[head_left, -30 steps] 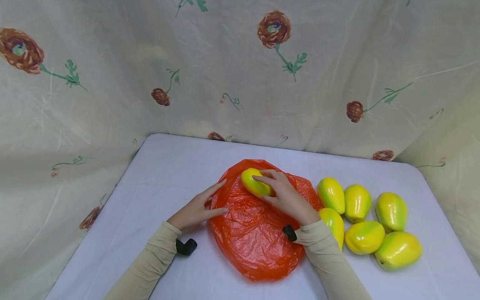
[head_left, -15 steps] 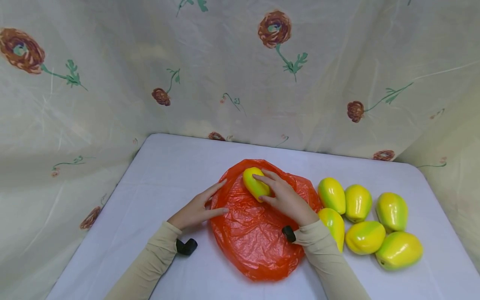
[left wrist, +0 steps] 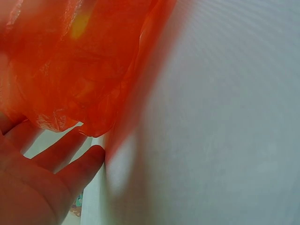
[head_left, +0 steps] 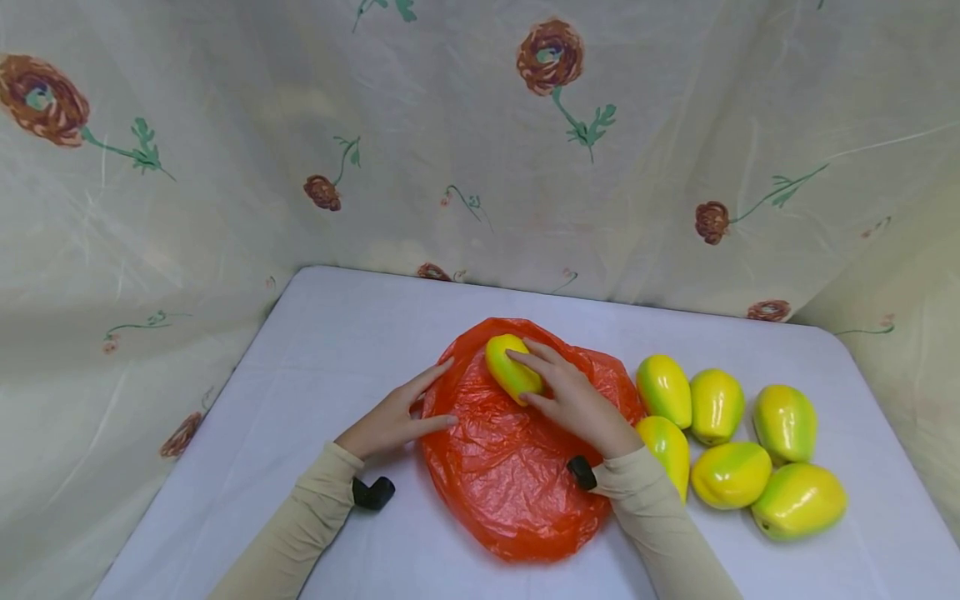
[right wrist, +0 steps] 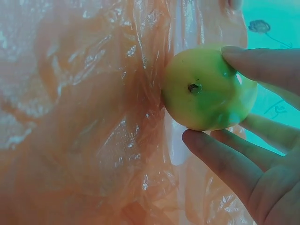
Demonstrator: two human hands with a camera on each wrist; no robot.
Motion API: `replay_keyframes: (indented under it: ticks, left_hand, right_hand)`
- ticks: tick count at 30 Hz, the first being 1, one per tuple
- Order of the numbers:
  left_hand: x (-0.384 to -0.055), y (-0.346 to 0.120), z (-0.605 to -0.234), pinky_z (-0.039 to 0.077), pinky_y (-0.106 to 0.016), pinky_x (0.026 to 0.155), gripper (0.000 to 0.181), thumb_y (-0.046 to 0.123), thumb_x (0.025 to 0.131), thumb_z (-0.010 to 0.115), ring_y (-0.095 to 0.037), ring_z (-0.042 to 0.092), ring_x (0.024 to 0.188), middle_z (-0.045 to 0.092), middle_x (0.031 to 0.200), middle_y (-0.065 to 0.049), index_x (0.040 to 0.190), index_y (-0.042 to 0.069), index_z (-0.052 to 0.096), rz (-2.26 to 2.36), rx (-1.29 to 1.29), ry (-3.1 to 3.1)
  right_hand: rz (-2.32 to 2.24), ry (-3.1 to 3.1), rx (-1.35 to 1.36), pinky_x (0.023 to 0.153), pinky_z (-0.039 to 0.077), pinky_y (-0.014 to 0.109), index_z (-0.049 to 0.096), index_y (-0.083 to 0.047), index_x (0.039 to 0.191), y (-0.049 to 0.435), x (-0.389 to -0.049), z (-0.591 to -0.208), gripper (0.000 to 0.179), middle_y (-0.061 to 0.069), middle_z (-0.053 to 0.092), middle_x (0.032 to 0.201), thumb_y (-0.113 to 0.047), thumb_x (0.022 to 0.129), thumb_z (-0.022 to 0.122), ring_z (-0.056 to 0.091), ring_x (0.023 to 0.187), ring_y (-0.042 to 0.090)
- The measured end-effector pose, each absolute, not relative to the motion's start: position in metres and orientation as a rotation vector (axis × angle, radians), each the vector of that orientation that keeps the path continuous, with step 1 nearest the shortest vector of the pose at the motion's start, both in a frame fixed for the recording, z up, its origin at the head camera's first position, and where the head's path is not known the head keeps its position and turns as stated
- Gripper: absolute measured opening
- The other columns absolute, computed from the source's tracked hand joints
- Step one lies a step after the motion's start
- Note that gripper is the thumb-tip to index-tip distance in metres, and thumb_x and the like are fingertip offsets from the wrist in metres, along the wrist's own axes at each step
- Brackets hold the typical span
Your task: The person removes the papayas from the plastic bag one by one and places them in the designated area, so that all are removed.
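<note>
A red plastic bag (head_left: 510, 467) lies spread on the table, its rim rounded and its film crinkled. On its far part is a yellow mango (head_left: 510, 367), and my right hand (head_left: 573, 396) grips it between thumb and fingers. The right wrist view shows the mango's (right wrist: 206, 91) stem end and a green patch, with the crinkled film beside it. My left hand (head_left: 397, 417) is at the bag's left side with thumb and fingers spread. In the left wrist view its fingers (left wrist: 84, 171) are fairly straight near the bag's edge.
Several yellow-green mangoes (head_left: 731, 475) lie in a loose group to the right of the bag; my right sleeve (head_left: 645, 508) partly covers the nearest one. A white cloth covers the table (head_left: 360, 325). A flowered curtain (head_left: 450, 125) hangs behind it.
The mango in my right hand has turned slightly more upright and shifted a touch to the right since a second ago. My left hand and the bag look the same.
</note>
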State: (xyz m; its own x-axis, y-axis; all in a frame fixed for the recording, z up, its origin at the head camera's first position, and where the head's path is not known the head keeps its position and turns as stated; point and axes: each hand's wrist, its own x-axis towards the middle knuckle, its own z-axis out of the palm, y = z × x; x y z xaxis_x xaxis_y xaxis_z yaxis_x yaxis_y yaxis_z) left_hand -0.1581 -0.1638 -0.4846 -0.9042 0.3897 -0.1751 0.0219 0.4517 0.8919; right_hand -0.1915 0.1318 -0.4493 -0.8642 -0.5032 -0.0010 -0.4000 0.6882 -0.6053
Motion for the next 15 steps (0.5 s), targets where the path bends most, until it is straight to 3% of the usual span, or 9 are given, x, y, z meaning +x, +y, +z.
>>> replay_keyframes:
  ticks: [15]
  left_hand:
    - [-0.158, -0.164, -0.484, 0.053, -0.049, 0.110, 0.085, 0.037, 0.094, 0.075, -0.032, 0.040, 0.152, 0.028, 0.172, 0.000, 0.164, 0.034, 0.027, 1.425, 0.347, 2.359]
  right_hand:
    - [-0.992, 2.717, -0.809, 0.107, 0.054, 0.056, 0.046, -0.033, 0.155, 0.143, -0.172, -0.439, 0.066, 0.002, 0.031, 0.169, -0.018, 0.097, 0.073, 0.043, 0.149, 0.034]
